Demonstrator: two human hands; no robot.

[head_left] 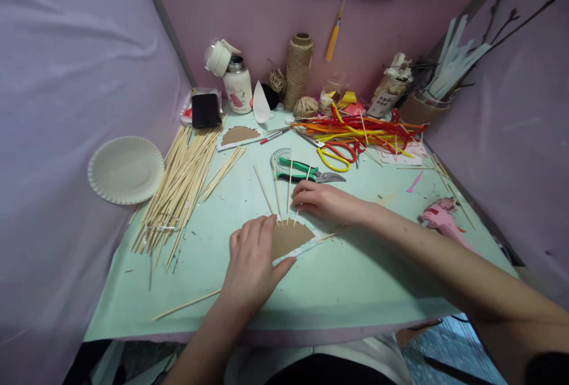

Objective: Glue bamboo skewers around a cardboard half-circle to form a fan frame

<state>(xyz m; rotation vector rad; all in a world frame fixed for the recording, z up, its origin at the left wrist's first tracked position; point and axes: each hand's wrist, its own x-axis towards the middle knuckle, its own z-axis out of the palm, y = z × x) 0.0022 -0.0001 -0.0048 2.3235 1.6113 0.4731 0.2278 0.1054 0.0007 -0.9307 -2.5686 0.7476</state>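
A half-round piece of brown cardboard (291, 238) with a pale blue-white rim lies near the table's front. Several thin wooden sticks (290, 192) fan out from its curved edge, away from me. My left hand (253, 248) rests over the cardboard's left end, thumb spread along the straight edge and fingers near the leftmost stick. At the rightmost stick (308, 172) my right hand (322, 200) is closed, its fingers curled around the lower part; the fingertips are partly hidden. Green-handled pruning shears (306, 171) and a clear protractor (280, 158) lie just beyond.
Left stand a pile of wooden sticks (184, 177) and a paper plate (126, 169). Behind are a phone (206, 110), a bottle (237, 88), a twine spool (299, 70), scissors (335, 156) and coloured strips (368, 133). A pink glue gun (442, 219) lies right; one loose stick (186, 304) lies in front.
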